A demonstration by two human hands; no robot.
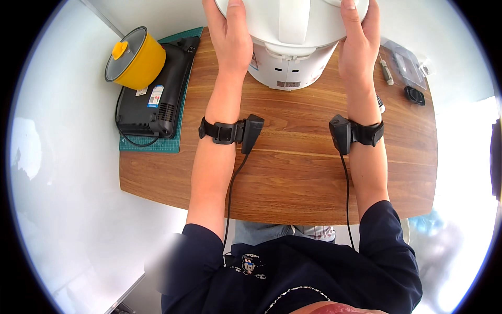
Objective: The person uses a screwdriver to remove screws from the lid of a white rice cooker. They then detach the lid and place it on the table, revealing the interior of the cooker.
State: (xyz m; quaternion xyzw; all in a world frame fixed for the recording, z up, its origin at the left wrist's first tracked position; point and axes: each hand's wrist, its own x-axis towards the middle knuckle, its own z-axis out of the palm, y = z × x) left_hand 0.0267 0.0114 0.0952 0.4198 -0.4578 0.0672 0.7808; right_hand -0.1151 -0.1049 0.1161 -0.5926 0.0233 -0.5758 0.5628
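Observation:
A white rice cooker [290, 68] with a rounded lid [261, 23] is at the far middle of the wooden table, its top cut off by the upper edge of the view. My left hand [232, 42] grips its left side, thumb on the lid's rim. On the opposite side my right hand [360, 44] holds it the same way, thumb up over the edge. Most of the fingers are hidden behind the cooker's sides. Whether its base touches the wood or hangs just above it, I cannot tell.
At the left, a yellow pot [141, 65] with a glass lid sits on a black appliance [149, 112], over a green cutting mat [170, 145]. A clear plastic case [408, 65], a slim grey-white tool [387, 73] and a small black object [414, 96] lie at the right. Cables trail from my wrist straps.

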